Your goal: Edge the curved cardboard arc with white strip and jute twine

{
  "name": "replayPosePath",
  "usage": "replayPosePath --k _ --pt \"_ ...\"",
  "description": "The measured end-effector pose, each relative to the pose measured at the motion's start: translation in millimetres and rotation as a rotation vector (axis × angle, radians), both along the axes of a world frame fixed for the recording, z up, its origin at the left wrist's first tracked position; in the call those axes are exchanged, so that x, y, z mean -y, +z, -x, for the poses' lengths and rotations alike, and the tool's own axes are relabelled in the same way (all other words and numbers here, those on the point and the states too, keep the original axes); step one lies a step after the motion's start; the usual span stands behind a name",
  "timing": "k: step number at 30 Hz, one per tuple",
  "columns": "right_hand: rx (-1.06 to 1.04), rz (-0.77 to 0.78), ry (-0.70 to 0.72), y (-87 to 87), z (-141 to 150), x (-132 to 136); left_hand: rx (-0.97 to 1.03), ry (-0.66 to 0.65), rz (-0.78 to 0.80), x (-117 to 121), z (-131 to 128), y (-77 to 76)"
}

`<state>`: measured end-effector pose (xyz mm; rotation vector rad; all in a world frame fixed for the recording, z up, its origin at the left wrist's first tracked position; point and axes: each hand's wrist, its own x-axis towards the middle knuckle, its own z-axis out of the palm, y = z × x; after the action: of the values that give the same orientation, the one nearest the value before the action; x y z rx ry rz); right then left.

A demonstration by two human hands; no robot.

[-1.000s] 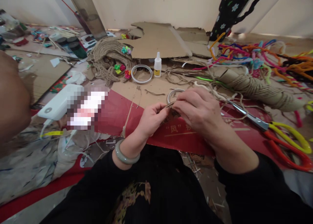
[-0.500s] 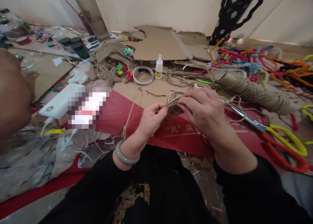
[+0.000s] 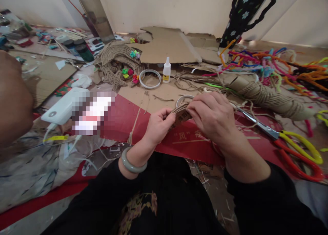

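Note:
Between my two hands is a strip of printed cardboard (image 3: 182, 116) with brown twine laid in rows along its upper side. My left hand (image 3: 160, 125) pinches its left end between thumb and fingers. At the other end, my right hand (image 3: 214, 113) is closed on the strip and twine, its fingertips pressed together. Just behind the strip lies a ring (image 3: 182, 99), partly hidden by my right hand. Farther back stand a small glue bottle (image 3: 166, 71) and another ring (image 3: 150, 79). Scissors (image 3: 271, 132) with yellow and red handles lie right of my right hand.
A twine-covered craft piece (image 3: 120, 59) with bright flowers lies back left. A roll of twine (image 3: 274, 94) and tangled colourful cords (image 3: 276, 65) are at the right. A white device (image 3: 64, 106) sits at the left, near another person's arm (image 3: 15, 98). Red board (image 3: 123, 117) lies beneath my hands.
My right fingers have shifted very slightly along the strip. Otherwise the hands and the things around them look the same.

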<state>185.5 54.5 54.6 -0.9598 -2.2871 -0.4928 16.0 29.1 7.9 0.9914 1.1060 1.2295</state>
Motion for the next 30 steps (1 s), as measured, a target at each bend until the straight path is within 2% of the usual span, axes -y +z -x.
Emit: replayPosePath --k 7,13,30 --pt "-0.057 -0.029 0.069 2.6 4.5 5.6 0.029 0.008 -0.004 0.4 0.0 -3.1" --pt "0.009 -0.014 0.009 0.7 5.9 7.6 0.040 0.008 -0.011 -0.4 0.3 -4.9" --pt "0.098 -0.048 -0.021 0.6 7.1 8.0 0.009 0.005 -0.016 1.3 -0.7 -2.4"
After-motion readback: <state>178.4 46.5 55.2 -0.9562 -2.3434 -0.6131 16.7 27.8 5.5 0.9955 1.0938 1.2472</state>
